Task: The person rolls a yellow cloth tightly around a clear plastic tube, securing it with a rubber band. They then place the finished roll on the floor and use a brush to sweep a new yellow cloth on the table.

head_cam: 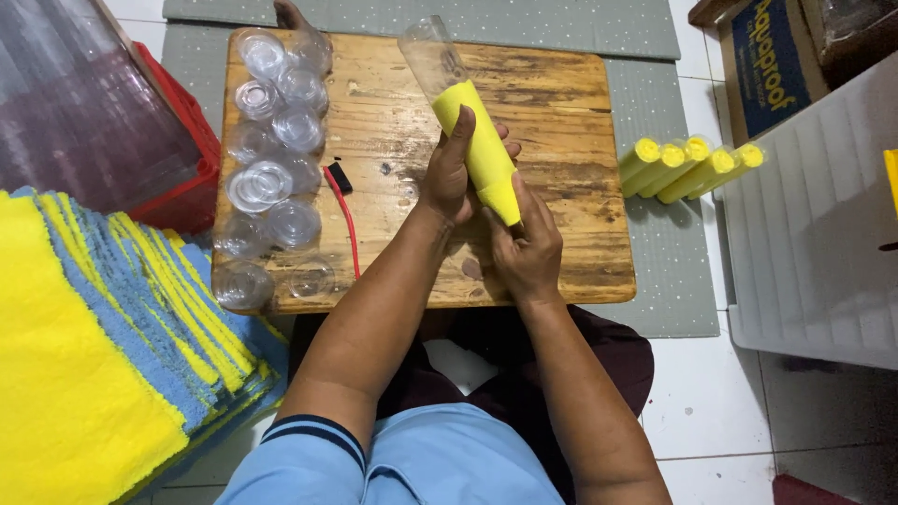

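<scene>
A clear plastic tube (432,58) points away from me over the wooden board (571,234), with a rolled yellow cloth (477,140) partly inside its near end. My left hand (451,168) wraps around the tube and cloth from the left. My right hand (528,248) grips the near end of the yellow roll from below.
Several clear plastic caps (271,168) lie along the board's left side, with a red wire (344,220) beside them. A stack of yellow and blue cloths (103,346) sits at left. Filled yellow tubes (687,164) lie at right beside a white tray (814,234). A red crate (182,150) stands far left.
</scene>
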